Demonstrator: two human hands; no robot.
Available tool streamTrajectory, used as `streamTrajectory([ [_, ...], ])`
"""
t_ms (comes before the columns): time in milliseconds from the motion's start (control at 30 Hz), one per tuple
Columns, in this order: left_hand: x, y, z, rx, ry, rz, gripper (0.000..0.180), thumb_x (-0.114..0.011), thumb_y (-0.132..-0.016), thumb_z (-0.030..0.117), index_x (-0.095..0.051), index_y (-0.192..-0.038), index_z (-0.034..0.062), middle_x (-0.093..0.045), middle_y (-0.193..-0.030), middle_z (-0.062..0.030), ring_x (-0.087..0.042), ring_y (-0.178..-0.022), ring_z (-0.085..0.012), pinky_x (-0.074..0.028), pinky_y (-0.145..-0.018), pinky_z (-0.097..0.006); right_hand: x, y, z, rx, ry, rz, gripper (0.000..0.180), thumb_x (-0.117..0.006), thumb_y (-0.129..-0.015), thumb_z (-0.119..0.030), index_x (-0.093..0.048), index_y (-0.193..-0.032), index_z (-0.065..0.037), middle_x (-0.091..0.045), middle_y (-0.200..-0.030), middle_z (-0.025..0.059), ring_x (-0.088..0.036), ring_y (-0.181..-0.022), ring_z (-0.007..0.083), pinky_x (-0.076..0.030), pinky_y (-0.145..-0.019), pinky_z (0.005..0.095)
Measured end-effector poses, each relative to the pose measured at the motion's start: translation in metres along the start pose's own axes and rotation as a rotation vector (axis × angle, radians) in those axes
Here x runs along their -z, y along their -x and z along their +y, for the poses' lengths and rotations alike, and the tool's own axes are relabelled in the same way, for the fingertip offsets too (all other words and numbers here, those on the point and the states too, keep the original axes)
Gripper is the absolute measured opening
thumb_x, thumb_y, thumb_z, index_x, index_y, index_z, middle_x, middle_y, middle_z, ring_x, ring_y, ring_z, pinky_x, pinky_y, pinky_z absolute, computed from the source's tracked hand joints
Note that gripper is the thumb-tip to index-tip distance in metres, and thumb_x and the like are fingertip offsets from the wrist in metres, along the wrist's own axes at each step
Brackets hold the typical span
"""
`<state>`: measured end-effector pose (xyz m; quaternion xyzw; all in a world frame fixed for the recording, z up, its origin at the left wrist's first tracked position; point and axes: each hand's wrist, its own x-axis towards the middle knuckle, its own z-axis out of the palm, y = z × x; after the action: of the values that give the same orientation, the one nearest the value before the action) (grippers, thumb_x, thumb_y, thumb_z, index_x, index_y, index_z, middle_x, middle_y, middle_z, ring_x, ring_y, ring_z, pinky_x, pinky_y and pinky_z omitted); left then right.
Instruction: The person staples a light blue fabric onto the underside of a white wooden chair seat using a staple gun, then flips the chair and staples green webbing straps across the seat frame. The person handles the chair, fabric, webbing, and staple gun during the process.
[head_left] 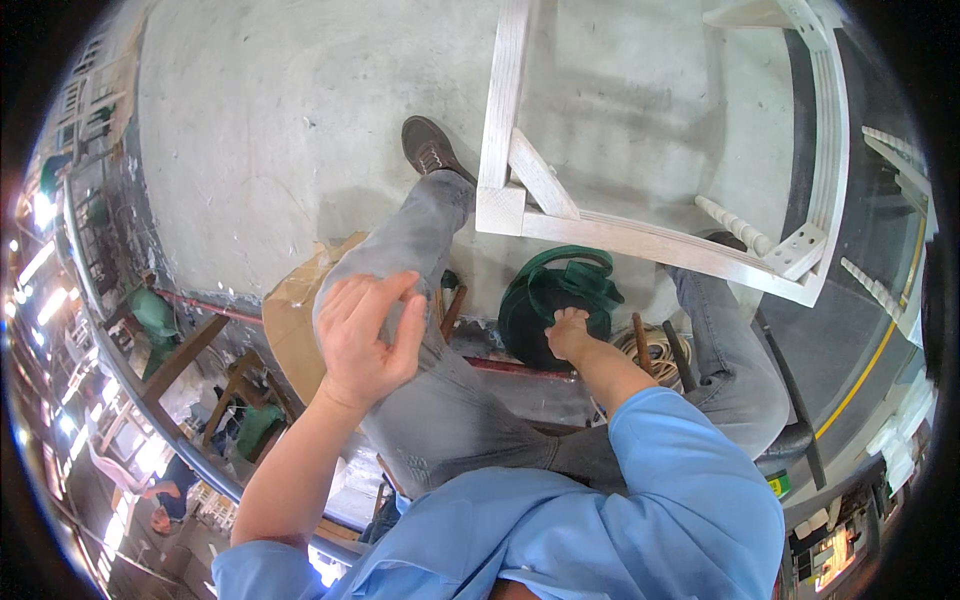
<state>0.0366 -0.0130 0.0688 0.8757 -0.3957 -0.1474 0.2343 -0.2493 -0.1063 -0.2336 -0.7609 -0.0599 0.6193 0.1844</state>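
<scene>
A whitewashed wooden furniture frame crosses before the right leg; between both legs lies a dark green webbing coil. The right hand touches the coil, its grip unclear; the left hand is loosely curled over the left thigh, thumb apart from fingers.

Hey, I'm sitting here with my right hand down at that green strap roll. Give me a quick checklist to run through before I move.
1. Left hand free: ok, nothing visible in it.
2. Right hand at the green strap roll: ok, it reaches onto it.
3. Strap firmly gripped: cannot tell, the underside of that hand is hidden.
4. White wooden frame steadied by a hand: not ok, neither hand is on it.
5. Tan cord coil separate from the strap: cannot tell, the right forearm partly blocks the view.
</scene>
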Motion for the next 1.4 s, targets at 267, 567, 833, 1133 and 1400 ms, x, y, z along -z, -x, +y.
streamTrajectory([
  [267,-0.003,0.003,0.003,-0.002,0.01,0.08,0.018,-0.076,-0.082,0.006,-0.073,-0.099,0.0056,-0.071,-0.08,-0.0078,-0.067,-0.073,-0.0288,-0.05,-0.071,-0.038,0.043,0.032,0.036,0.066,-0.392,0.124,0.03,-0.062,-0.086,-0.013,-0.076,-0.105,0.006,-0.073,-0.115,0.0278,-0.069,-0.113,0.0425,-0.056,-0.096,0.0472],
  [567,-0.011,0.014,0.008,-0.257,-0.097,0.188,0.033,-0.076,-0.087,0.02,-0.07,-0.116,0.0075,-0.071,-0.112,-0.013,-0.066,-0.111,-0.0343,-0.047,-0.101,-0.048,0.132,0.262,0.058,0.009,-0.836,0.479,0.029,-0.075,-0.089,-0.027,-0.08,-0.096,0.0,-0.078,-0.091,0.0155,-0.071,-0.082,0.0241,-0.055,-0.078,0.0356],
  [833,-0.106,-0.04,0.073,-0.256,-0.207,-0.059,0.057,-0.075,-0.089,0.036,-0.058,-0.138,0.0118,-0.055,-0.142,-0.0125,-0.032,-0.152,-0.0416,-0.024,-0.124,-0.063,0.027,0.352,-0.035,0.402,-1.898,1.075,0.018,-0.073,-0.097,-0.016,-0.077,-0.103,0.0,-0.074,-0.089,0.0005,-0.064,-0.08,0.008,-0.05,-0.075,0.0238],
  [1133,-0.117,-0.006,0.097,-0.33,-0.251,0.112,0.02,-0.062,-0.085,0.014,-0.069,-0.101,0.0046,-0.067,-0.112,-0.0188,-0.055,-0.12,-0.0375,-0.039,-0.109,-0.05,-0.015,0.381,-0.07,0.728,-2.026,1.105,0.028,-0.065,-0.09,0.002,-0.073,-0.117,0.002,-0.066,-0.088,0.0002,-0.053,-0.068,0.0069,-0.043,-0.063,0.0227],
  [1400,-0.112,0.094,0.124,-0.336,-0.151,-0.089,0.043,-0.066,-0.08,0.011,-0.063,-0.122,0.0022,-0.06,-0.131,-0.02,-0.046,-0.136,-0.0392,-0.028,-0.123,-0.053,0.006,0.378,-0.06,0.598,-1.202,1.438,0.045,-0.059,-0.086,0.014,-0.066,-0.129,0.003,-0.074,-0.101,0.0103,-0.069,-0.085,0.0141,-0.054,-0.076,0.026],
])
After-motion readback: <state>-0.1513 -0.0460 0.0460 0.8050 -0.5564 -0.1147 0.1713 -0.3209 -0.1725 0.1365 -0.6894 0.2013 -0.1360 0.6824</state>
